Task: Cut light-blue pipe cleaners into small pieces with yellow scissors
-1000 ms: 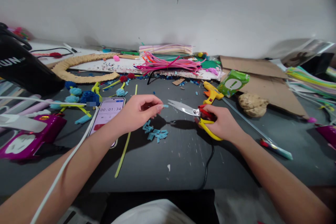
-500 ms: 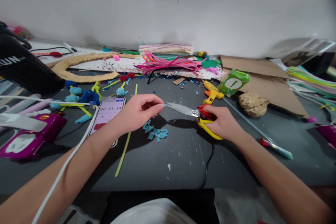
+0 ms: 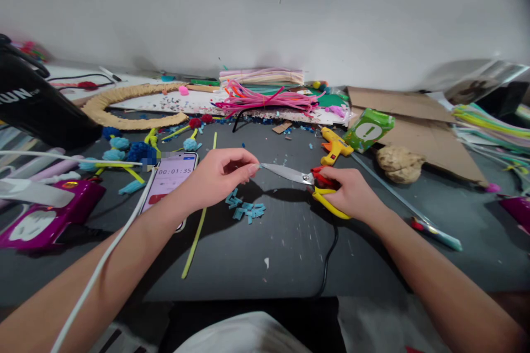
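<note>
My left hand (image 3: 226,179) is closed in a pinch, with a tiny bit of light blue material (image 3: 259,165) just showing at its fingertips. The rest of that piece is hidden by the fingers. Wrapped round the red and yellow handles, my right hand (image 3: 354,193) holds a pair of scissors (image 3: 287,172). Their blades look closed or nearly so, with the tips right at the blue bit. Below my left fingertips lies a small pile of cut light blue pieces (image 3: 248,212). A yellow-green pipe cleaner (image 3: 194,251) runs along the table beneath my left wrist.
A phone (image 3: 174,176) showing a timer lies under my left forearm, crossed by a white cable (image 3: 99,265). Behind my right hand are a yellow glue gun (image 3: 334,146), a green packet (image 3: 368,129) and cardboard (image 3: 434,143). Pink pipe cleaners (image 3: 269,100) lie at the back.
The scissor blades have shifted slightly, with their tips staying at my left fingertips. My left hand has hardly moved. The phone's timer has advanced one second.
</note>
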The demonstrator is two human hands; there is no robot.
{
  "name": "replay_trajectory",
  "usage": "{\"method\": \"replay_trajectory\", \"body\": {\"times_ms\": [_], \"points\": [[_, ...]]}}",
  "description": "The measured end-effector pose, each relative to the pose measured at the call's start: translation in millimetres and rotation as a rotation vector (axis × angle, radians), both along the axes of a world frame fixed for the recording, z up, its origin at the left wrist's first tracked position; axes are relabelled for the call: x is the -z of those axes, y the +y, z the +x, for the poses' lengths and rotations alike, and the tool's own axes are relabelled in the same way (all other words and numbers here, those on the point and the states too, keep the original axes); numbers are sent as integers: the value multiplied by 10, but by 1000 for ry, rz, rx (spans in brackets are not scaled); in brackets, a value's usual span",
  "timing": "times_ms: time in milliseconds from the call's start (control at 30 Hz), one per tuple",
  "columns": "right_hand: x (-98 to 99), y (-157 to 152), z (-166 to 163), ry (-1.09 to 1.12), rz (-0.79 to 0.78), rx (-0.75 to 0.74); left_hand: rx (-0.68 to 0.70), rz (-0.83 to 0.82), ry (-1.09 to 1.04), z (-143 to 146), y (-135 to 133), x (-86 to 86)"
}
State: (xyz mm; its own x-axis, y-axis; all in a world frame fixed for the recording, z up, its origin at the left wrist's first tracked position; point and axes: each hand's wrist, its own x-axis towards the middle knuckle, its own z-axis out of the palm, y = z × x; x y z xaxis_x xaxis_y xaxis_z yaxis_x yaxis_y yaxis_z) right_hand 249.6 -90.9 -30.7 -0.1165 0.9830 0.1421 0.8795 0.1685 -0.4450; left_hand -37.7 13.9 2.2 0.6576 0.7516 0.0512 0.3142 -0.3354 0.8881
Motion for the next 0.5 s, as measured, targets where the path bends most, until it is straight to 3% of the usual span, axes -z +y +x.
{"method": "replay_trajectory", "body": {"times_ms": [300, 500], "points": [[31, -3, -7, 34, -10, 61, 8, 21, 26, -8, 28, 26], [62, 10, 12, 21, -23, 76, -62, 80, 234, -72, 59, 23]]}}
